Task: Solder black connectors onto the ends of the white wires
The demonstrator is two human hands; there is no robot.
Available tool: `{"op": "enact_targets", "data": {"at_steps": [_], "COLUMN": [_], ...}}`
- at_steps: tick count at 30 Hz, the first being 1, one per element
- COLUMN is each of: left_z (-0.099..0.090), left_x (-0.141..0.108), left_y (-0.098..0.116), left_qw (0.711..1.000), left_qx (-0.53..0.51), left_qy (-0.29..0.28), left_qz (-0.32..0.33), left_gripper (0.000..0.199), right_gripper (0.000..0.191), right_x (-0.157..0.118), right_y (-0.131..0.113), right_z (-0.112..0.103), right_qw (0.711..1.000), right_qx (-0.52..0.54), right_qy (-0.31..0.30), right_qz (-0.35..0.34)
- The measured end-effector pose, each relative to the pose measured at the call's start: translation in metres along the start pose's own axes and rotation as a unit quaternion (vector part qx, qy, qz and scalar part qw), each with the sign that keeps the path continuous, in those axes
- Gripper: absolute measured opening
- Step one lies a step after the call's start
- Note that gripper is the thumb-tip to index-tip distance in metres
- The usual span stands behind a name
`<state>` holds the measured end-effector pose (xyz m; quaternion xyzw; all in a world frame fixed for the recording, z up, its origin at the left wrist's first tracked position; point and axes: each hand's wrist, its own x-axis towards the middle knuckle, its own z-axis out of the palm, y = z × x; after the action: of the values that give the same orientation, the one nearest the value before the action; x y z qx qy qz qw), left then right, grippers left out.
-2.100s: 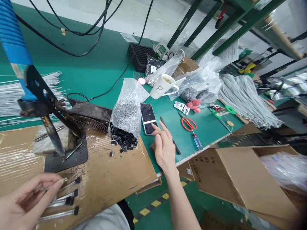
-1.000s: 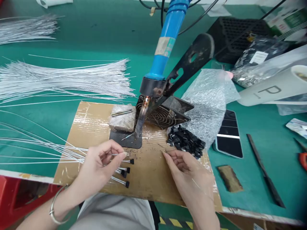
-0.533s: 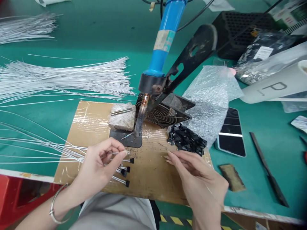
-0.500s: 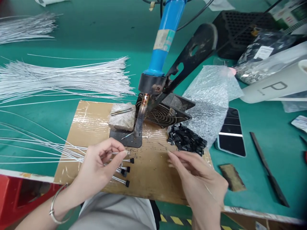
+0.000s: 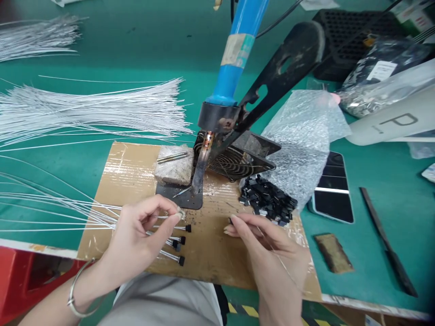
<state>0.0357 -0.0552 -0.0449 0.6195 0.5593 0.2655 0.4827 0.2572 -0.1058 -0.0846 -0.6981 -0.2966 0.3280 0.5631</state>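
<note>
Left hand [image 5: 146, 233] pinches white wire [image 5: 162, 217] over cardboard [image 5: 207, 265]; right hand [image 5: 277, 253] pinches a tiny dark piece [image 5: 230, 221], mostly hidden, near black connectors [image 5: 268, 200]. Fingertip-only pinch could drop it; raised left knuckles might brush soldering iron [image 5: 222, 86], possibly hot

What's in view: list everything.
cardboard: one, brown, centre
wire bundles: two, whitish, left
loose wires: several, white, left
wire caps: four, black, centre
soldering iron: one, blue, centre
fan: one, dark, centre
block: one, grey, centre
bag: one, clear, right
pieces: many, black, by bag
phone: one, black-screened, right
slab: one, brown, right
tool: one, black, right
mug: one, white, right
crate: one, black, right
table: one, green, beneath
left hand: one, at loose wires
right hand: one, near pieces
</note>
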Motion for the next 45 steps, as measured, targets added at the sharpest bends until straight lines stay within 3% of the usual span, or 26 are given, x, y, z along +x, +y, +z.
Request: {"op": "enact_targets", "data": {"at_steps": [11, 19, 45], "left_z": [-0.001, 0.001, 0.007], "left_x": [0.003, 0.006, 0.009], "left_y": [0.007, 0.013, 0.016], "left_qw": [1.0, 0.998, 0.997], "left_qx": [-0.002, -0.039, -0.047], "left_qy": [-0.018, -0.056, -0.052], "left_qz": [-0.008, -0.009, -0.019], "left_gripper": [0.014, 0.015, 0.015], "right_gripper": [0.006, 0.009, 0.01], "right_x": [-0.015, -0.021, -0.026], "right_y": [-0.015, -0.02, -0.015], "right_z": [0.032, 0.052, 0.053], "right_qw": [0.989, 0.98, 0.98], "right_qx": [0.066, 0.12, 0.11], "right_qy": [-0.132, -0.151, -0.156], "right_qz": [0.022, 0.055, 0.048]}}
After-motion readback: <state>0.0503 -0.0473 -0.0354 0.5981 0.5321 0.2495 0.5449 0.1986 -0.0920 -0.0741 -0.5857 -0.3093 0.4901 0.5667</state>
